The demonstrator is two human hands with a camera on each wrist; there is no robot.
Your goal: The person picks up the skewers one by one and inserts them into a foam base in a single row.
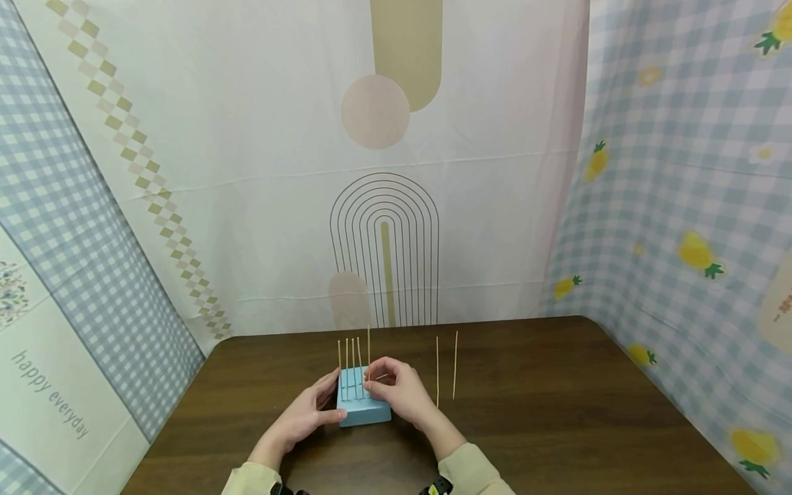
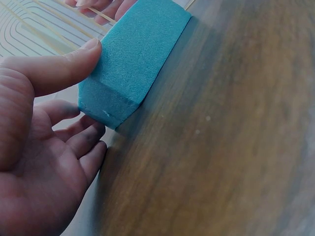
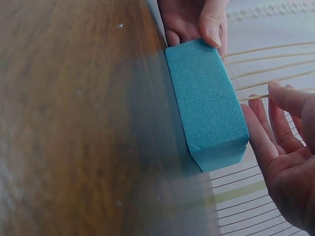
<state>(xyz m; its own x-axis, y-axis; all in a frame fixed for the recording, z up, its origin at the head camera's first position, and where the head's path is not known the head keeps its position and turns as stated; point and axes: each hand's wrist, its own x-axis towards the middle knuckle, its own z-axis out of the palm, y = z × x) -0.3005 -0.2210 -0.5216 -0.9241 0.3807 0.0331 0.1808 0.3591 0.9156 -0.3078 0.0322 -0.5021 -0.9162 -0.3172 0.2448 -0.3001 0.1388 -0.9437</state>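
A light-blue foam block sits on the table with several thin bamboo sticks standing upright in its top, towards its left side. My left hand holds the block at its left end; in the left wrist view the thumb presses near the top edge while the fingers rest along the side. Between thumb and fingertips, my right hand pinches another upright stick over the block's right part. In the right wrist view this pinched stick reaches the block's top face.
Two more sticks lie apart on the brown wooden table, one stick closer to the right hand and the other stick beyond it. Patterned cloths hang behind the table and at both sides.
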